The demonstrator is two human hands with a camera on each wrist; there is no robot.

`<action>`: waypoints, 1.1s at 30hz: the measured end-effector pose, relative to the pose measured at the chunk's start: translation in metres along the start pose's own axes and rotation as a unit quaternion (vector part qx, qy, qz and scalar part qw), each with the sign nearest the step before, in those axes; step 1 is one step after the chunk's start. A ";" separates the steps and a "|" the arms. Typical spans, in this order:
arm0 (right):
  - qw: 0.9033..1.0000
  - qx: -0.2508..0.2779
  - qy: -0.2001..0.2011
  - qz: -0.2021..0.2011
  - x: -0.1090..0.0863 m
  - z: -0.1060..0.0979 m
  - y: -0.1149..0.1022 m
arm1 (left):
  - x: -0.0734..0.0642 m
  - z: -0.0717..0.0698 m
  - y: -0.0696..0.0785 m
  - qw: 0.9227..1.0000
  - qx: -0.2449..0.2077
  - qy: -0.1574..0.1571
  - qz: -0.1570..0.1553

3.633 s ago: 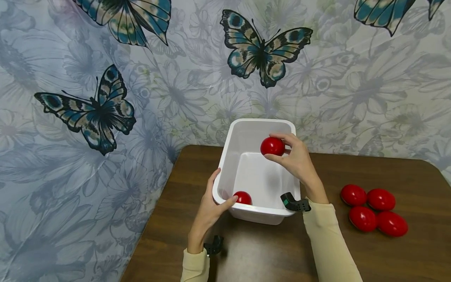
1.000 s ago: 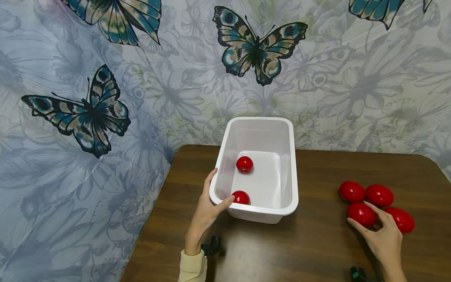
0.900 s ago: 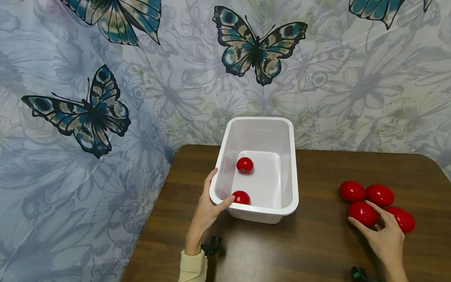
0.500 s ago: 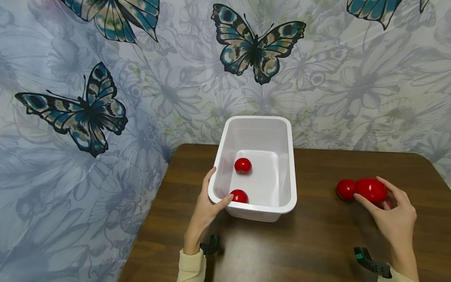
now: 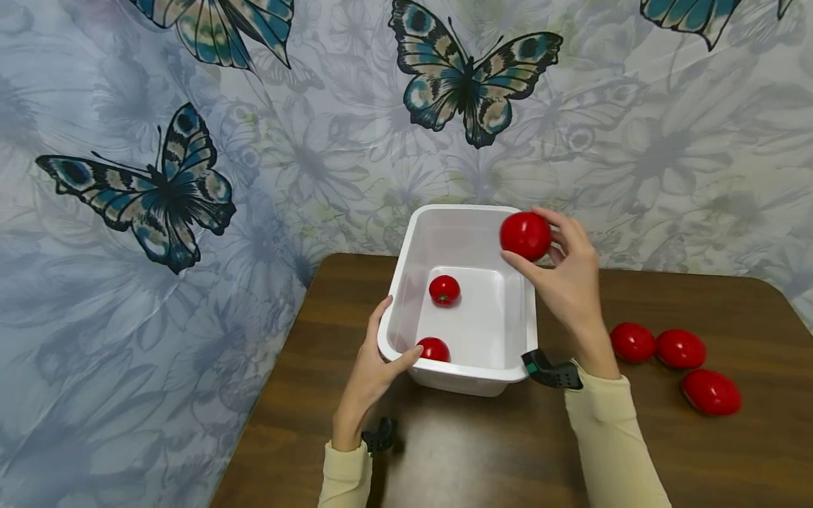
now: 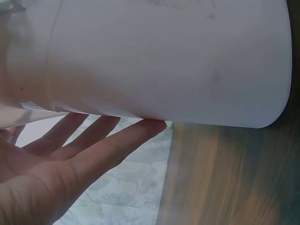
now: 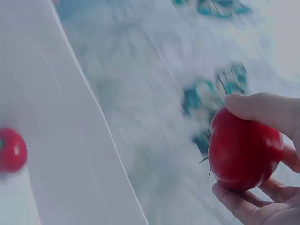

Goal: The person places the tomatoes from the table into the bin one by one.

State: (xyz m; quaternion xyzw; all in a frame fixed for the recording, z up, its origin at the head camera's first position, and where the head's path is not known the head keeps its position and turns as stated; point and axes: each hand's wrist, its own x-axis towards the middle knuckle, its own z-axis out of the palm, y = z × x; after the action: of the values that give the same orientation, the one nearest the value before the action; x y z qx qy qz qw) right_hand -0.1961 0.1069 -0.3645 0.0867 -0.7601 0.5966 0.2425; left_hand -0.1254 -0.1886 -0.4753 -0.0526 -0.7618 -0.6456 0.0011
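In the head view a white plastic tub (image 5: 473,370) stands on the brown table. My left hand (image 5: 370,377) grips its near left corner, thumb over the rim; in the left wrist view the fingers (image 6: 119,143) lie against the outer wall. Above the tub's far right rim, my right hand (image 5: 567,275) holds a shiny red tomato (image 5: 524,236) between thumb and fingers. In the right wrist view this tomato (image 7: 243,152) shows thin green sepals. Inside the tub are two more tomatoes, one near the middle (image 5: 444,291) and one by the left thumb (image 5: 435,349), partly hidden.
Right of the tub, three red tomatoes lie on the table (image 5: 483,451): a left one (image 5: 632,342), a middle one (image 5: 681,348) and a nearer one (image 5: 711,392). Behind the table hangs a butterfly-patterned backdrop (image 5: 356,141).
My right hand has put one tomato in the tub, picked another from the group on the right and carried it left to the tub. My left hand keeps its grip.
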 end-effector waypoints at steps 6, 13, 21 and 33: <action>0.997 0.003 -0.071 -0.030 0.007 0.045 -0.007 | 0.003 0.001 0.000 1.000 -0.009 -0.004 0.009; 0.996 -0.002 -0.093 -0.016 0.008 0.054 -0.001 | 0.002 0.001 0.001 1.000 -0.016 -0.006 0.010; 0.992 -0.025 -0.127 0.001 0.006 0.057 0.008 | 0.000 0.000 0.000 1.000 -0.022 -0.007 0.011; 0.981 -0.037 -0.187 0.019 0.003 0.060 0.008 | 0.001 0.001 0.001 0.999 -0.018 -0.015 0.024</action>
State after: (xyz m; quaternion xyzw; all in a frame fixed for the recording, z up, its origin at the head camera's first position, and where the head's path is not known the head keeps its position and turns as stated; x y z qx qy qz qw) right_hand -0.2184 0.0524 -0.3807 0.1734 -0.8152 0.5455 0.0882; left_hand -0.1262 -0.1873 -0.4746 -0.0804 -0.7482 -0.6585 0.0043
